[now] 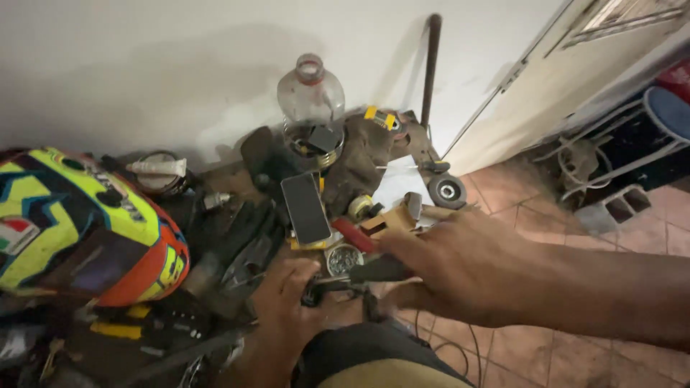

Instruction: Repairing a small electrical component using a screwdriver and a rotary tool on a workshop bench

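Starting at the far left, a glossy motorcycle helmet in yellow, blue and orange [79, 230] lies on its side among dark clutter, well apart from both hands. To its right, near the bottom middle, the person's left hand [284, 302] is curled shut around the handles of a dark metal plier-like tool [345, 276]. That tool's long axis runs roughly left to right, from the left fist toward the right hand, with its darker end lying under the right hand's fingers. Just beyond it, on the far side, stand a small round tin of screws [343, 259] and a black slab-shaped phone [305, 208] leaning upright; farther still a clear plastic bottle with its top cut away [310, 108] stands against the white wall [144, 65].

The right hand [453, 266] comes in from the right edge, blurred, palm down, fingers loosely spread over the tool's right end. Whether it has a grip on the tool or merely lies over it cannot be told. Of the two hands, the left has the sure hold; the right is nearer the tool's working end. A grey grinding wheel [447, 190] lies beyond it on the terracotta tiled floor [546, 352].
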